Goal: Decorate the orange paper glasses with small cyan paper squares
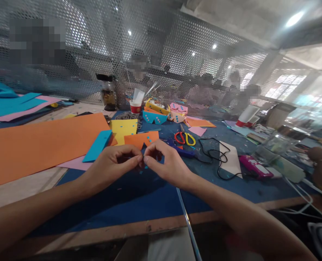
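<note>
My left hand (120,163) and my right hand (168,161) meet fingertip to fingertip above the blue table mat. Both are closed in a pinch; whatever lies between the fingertips is too small to make out. Right behind them is an orange piece of folded paper (133,139) with a dark notch and small blue squares on it. A few tiny blue paper bits lie on the mat under the fingers. To the left, a yellow paper (125,129) carries more blue bits, and a folded blue paper strip (98,145) lies near my left wrist.
Scissors (186,138) with red and yellow handles lie beyond my right hand, beside a blue tool (185,152) with a black cord. Decorated paper pieces (155,117), a paper cup (135,107) and a jar (108,95) stand at the back. Large orange paper (44,145) covers the left.
</note>
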`<control>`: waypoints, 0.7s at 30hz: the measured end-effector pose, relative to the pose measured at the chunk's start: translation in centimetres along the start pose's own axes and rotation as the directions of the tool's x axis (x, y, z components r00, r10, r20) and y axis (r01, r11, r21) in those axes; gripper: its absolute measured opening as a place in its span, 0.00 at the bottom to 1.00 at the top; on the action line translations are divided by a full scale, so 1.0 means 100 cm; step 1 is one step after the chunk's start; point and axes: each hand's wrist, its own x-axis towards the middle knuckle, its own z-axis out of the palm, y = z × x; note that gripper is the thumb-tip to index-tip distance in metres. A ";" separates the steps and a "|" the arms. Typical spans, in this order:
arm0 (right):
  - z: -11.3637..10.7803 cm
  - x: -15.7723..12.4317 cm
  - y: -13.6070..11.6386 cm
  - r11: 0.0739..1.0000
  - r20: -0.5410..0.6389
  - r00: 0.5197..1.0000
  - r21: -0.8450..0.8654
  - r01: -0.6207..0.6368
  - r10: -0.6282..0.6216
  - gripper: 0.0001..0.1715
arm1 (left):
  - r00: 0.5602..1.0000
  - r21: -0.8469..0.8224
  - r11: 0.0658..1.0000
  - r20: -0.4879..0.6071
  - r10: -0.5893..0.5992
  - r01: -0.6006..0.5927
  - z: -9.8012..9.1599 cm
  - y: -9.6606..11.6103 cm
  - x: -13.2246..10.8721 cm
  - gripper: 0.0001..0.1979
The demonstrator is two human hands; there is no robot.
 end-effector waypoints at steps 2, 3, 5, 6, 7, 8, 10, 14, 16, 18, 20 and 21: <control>0.000 0.000 0.001 1.000 0.002 1.000 0.001 -0.009 0.009 0.02 | 1.000 -0.005 1.000 -0.004 -0.007 0.007 -0.001 0.000 0.001 0.09; 0.001 0.000 0.001 1.000 0.002 1.000 0.004 -0.009 0.009 0.02 | 1.000 -0.006 1.000 -0.005 -0.010 0.010 -0.001 0.001 0.002 0.09; 0.001 0.000 0.002 1.000 -0.001 1.000 0.010 -0.001 0.001 0.03 | 1.000 -0.007 1.000 0.000 -0.014 0.014 -0.001 0.002 0.003 0.09; 0.001 0.000 0.003 1.000 -0.004 1.000 0.012 0.003 -0.003 0.03 | 1.000 -0.008 1.000 0.003 -0.014 0.014 -0.001 0.003 0.004 0.09; 0.001 0.000 0.003 1.000 -0.005 1.000 0.013 0.003 -0.003 0.02 | 1.000 -0.010 1.000 0.006 -0.015 0.015 0.000 0.003 0.004 0.09; 0.001 0.000 0.003 1.000 -0.006 1.000 0.013 0.001 -0.001 0.02 | 1.000 -0.009 1.000 0.007 -0.015 0.015 0.000 0.004 0.004 0.09; 0.001 0.000 0.003 1.000 -0.009 1.000 0.014 -0.006 0.006 0.02 | 1.000 0.003 1.000 0.006 -0.012 0.012 -0.001 0.005 0.003 0.11; 0.002 0.000 0.004 1.000 -0.023 1.000 0.015 -0.012 0.012 0.01 | 1.000 0.038 0.999 -0.006 -0.020 0.020 -0.001 0.005 0.001 0.12; 0.003 0.000 0.005 1.000 -0.022 1.000 0.016 -0.008 0.008 0.01 | 0.999 0.053 0.998 -0.032 -0.025 0.027 -0.001 0.004 0.001 0.09; 0.003 0.000 0.005 1.000 -0.018 1.000 0.020 -0.008 0.009 0.01 | 0.999 0.066 0.998 -0.049 -0.018 0.022 -0.001 0.003 0.002 0.08; 0.003 0.000 0.005 1.000 -0.014 1.000 0.016 -0.021 0.021 0.01 | 0.999 0.063 0.998 -0.047 -0.013 0.016 -0.001 0.003 0.002 0.08; 0.003 0.000 0.005 1.000 -0.014 1.000 0.012 -0.028 0.028 0.02 | 0.999 0.055 0.998 -0.042 -0.013 0.015 -0.001 0.003 0.003 0.08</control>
